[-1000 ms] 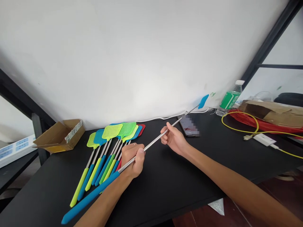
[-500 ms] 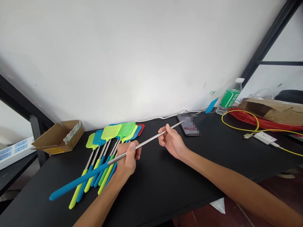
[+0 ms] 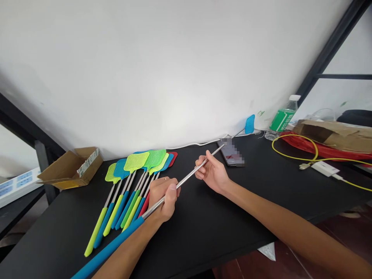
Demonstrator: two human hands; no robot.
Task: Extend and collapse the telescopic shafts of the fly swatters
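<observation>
A fly swatter with a blue handle [image 3: 112, 247] and a long thin metal rod slants across the table, its blue head [image 3: 250, 124] standing near the wall. My left hand [image 3: 165, 198] is closed round the thick part of the rod just above the handle. Farther along, my right hand [image 3: 213, 172] pinches the rod between thumb and fingers. To the left lies a fanned pile of fly swatters with yellow-green, blue, green and red parts, including a bright green one [image 3: 155, 159]. My left hand hides part of the pile.
An open cardboard box [image 3: 65, 170] stands at the left by a white power strip [image 3: 21, 186]. A phone [image 3: 231, 155] lies beneath the rod. At the right are a bottle [image 3: 283, 118], a yellow cable [image 3: 316, 151] with a white adapter [image 3: 324, 169], and flattened cardboard [image 3: 340, 133].
The swatter has swung: its blue handle is lower and nearer me, and its head has shifted left and turned more face-on. My left hand moved slightly right; my right hand barely moved.
</observation>
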